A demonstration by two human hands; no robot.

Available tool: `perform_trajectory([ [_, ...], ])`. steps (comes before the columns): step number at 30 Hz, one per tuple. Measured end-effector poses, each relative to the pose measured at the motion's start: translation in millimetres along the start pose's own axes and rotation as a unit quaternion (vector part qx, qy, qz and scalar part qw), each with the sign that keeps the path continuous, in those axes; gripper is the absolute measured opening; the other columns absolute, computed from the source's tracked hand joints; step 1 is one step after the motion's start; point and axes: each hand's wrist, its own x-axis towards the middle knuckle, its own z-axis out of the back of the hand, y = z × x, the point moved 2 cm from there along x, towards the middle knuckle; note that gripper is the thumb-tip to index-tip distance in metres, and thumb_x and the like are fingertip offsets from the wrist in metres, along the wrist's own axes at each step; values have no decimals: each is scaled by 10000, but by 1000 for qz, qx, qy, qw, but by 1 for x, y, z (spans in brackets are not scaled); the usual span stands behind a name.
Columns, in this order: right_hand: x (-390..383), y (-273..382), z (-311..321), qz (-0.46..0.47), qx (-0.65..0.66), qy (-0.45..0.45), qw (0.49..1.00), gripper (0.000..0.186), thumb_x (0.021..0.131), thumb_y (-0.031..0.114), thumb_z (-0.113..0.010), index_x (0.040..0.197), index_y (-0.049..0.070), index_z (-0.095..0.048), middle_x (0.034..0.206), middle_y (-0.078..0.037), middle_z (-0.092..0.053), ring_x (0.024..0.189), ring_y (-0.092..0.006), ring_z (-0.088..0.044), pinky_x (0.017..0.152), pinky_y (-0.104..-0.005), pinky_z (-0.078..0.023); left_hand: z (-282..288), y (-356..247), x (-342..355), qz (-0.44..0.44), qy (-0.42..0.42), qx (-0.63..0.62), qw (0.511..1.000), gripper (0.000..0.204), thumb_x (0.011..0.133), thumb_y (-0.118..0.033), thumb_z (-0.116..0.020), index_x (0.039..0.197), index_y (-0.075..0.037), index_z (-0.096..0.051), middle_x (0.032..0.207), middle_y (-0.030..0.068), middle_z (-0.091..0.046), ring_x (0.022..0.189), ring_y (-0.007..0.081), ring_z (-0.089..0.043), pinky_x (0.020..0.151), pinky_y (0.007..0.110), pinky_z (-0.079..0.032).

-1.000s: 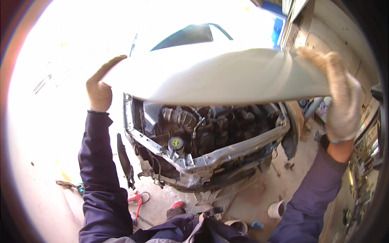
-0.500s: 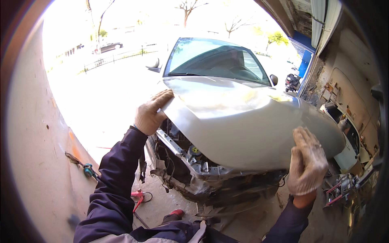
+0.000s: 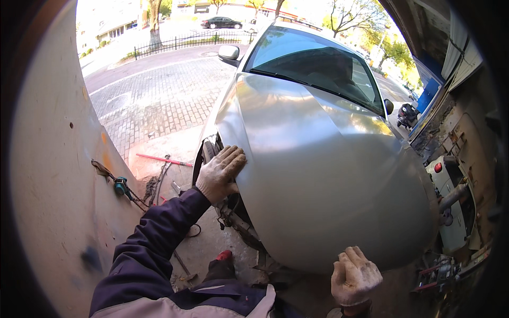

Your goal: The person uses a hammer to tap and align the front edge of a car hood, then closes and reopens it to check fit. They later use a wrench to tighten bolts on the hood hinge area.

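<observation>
Scuffed pale wall (image 3: 58, 185) left; concrete floor (image 3: 204, 246); sunlit brick paving (image 3: 159, 98), black fence (image 3: 193, 41) outside.

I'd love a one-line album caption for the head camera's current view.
A gloved left hand at the side of a silver car hood, the gloved right hand near its front edge.

Far L: blk car (image 3: 221, 23) beyond blk fence (image 3: 183, 43). L: red bar (image 3: 164, 159) on grnd. Far R: blk m/bike (image 3: 407, 115).
</observation>
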Motion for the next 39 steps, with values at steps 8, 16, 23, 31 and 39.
perform_trajectory([
  [8,38,3,-86,61,32,104,992,754,1042,620,-721,1517,40,-636,1584,-304,-563,1485,-521,-525,1233,-680,-416,-16,14,-28,-6,103,-55,993,910,825,-447,-928,1502,46,-572,1600,282,-578,1549,492,-519,1343,588,-386],
  [16,-41,11,-197,25,52,174,983,817,991,608,-755,1552,35,-600,1633,-320,-515,1543,-558,-438,1281,-741,-299,-66,23,-107,23,217,-55,974,1045,836,-466,-929,1640,44,-498,1709,280,-499,1643,472,-418,1393,585,-305],
  [23,-58,25,-266,-34,29,222,974,792,971,561,-769,1538,33,-603,1606,-286,-538,1536,-537,-443,1293,-728,-304,-100,29,-134,310,102,-118,938,787,1060,-372,-689,1680,53,-458,1778,303,-405,1682,467,-343,1392,527,-291],
  [31,-62,23,-268,4,5,155,988,704,1047,560,-675,1529,55,-590,1581,-272,-548,1521,-516,-471,1247,-740,-364,-165,64,-61,681,-32,-138,718,626,1086,-457,-683,1524,-25,-566,1474,295,-621,1410,460,-596,1184,553,-490],
  [39,-70,19,-272,5,5,148,989,661,1070,541,-655,1534,74,-593,1562,-267,-570,1493,-515,-498,1230,-746,-377,-160,62,-63,661,-41,-139,736,595,1104,-422,-650,1535,-22,-555,1488,272,-607,1443,460,-545,1219,564,-455],
])
